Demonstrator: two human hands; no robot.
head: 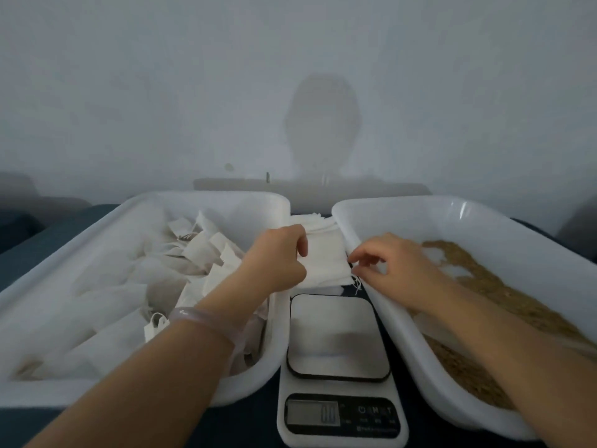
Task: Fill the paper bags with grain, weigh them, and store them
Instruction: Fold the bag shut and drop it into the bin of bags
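Observation:
A flat white paper bag (326, 260) hangs above the far end of the scale, held between both hands. My left hand (274, 257) pinches its left edge with thumb and fingers. My right hand (391, 263) pinches the bag's right edge, where a thin drawstring (357, 284) dangles. Behind the bag lies a stack of empty paper bags (318, 223). The white kitchen scale (339, 344) sits between the two trays with nothing on its platform. Brown grain (504, 302) lies in the right white tray (403, 337). Filled bags (135, 286) lie heaped in the left white tray (277, 318).
The trays and scale rest on a dark blue surface (29, 250). A pale wall (290, 76) rises right behind them, with my shadow on it. A light bracelet (203, 318) circles my left wrist.

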